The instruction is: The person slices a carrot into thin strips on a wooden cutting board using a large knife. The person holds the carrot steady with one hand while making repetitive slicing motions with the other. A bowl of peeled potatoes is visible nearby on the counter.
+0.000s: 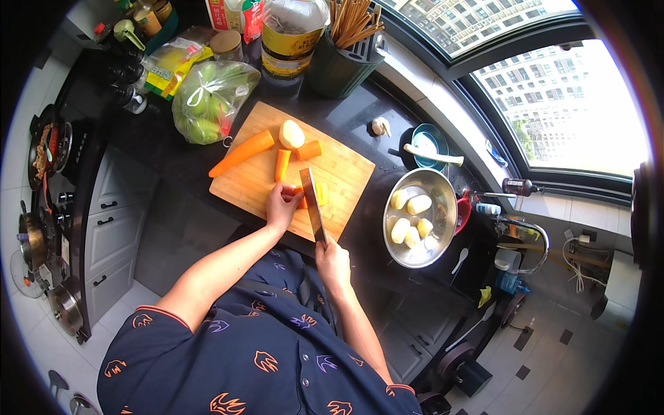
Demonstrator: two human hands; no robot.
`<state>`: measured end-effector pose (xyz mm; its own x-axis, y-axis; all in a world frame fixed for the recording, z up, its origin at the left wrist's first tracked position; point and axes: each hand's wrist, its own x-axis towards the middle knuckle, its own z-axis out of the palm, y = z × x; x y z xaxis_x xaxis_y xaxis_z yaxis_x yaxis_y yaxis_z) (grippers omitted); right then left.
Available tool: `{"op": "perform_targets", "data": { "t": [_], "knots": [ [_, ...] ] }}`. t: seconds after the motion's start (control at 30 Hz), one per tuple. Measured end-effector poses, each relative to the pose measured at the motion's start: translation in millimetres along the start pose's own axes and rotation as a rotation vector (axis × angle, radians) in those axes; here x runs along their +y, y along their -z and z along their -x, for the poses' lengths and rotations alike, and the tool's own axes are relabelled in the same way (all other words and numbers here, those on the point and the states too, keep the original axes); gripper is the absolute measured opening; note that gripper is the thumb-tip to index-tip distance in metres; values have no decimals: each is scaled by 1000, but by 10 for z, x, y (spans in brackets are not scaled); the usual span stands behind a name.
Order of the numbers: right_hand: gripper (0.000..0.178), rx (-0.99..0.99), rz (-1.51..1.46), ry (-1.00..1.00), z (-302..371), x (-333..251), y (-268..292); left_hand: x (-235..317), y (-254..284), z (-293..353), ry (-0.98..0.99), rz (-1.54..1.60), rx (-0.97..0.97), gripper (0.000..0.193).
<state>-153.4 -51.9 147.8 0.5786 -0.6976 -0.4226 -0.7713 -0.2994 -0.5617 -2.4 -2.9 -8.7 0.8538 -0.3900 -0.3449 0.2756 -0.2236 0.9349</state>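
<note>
On the wooden cutting board (257,181) my right hand (333,264) grips the handle of a kitchen knife (313,206), its broad blade pointing away from me. My left hand (282,206) presses a piece of carrot (301,201) against the board, fingertips curled close to the left of the blade. Cut carrot pieces (321,194) lie just right of the blade. Farther up the board are a long carrot (242,153), two shorter carrot chunks (282,165) and a peeled potato (292,134).
Right of the board stands a steel bowl (423,259) with several peeled potatoes. Behind it are a teal bowl (430,135) and a garlic bulb (379,126). A bag of green vegetables (211,104) and a chopstick holder (339,69) stand at the back; the faucet (543,238) is far right.
</note>
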Motion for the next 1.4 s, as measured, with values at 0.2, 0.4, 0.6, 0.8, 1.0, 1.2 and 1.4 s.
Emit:
{"op": "perform_targets", "data": {
  "t": [0.2,0.4,0.6,0.8,1.0,1.2,1.4],
  "knots": [
    [17,-6,28,-8,-77,-81,-27,-25,11,-11,25,21,-6,28],
    [19,-8,59,-15,-277,-167,-117,29,36,28,13,-130,-16,25],
    [14,16,86,27,-368,-180,-256,-8,33,25,12,-70,-5,24],
    [20,40,83,-15,-662,-125,-550,138,20,82,-36,-69,6,23],
    [19,69,84,1,-660,-158,-553,89,57,3,-60,6,-51,20],
    [26,65,91,-10,-588,-164,-587,110,114,23,-65,-14,-96,22],
    [43,181,-10,130,-477,-118,-677,44,97,9,-54,12,-86,26]
  ]
}}
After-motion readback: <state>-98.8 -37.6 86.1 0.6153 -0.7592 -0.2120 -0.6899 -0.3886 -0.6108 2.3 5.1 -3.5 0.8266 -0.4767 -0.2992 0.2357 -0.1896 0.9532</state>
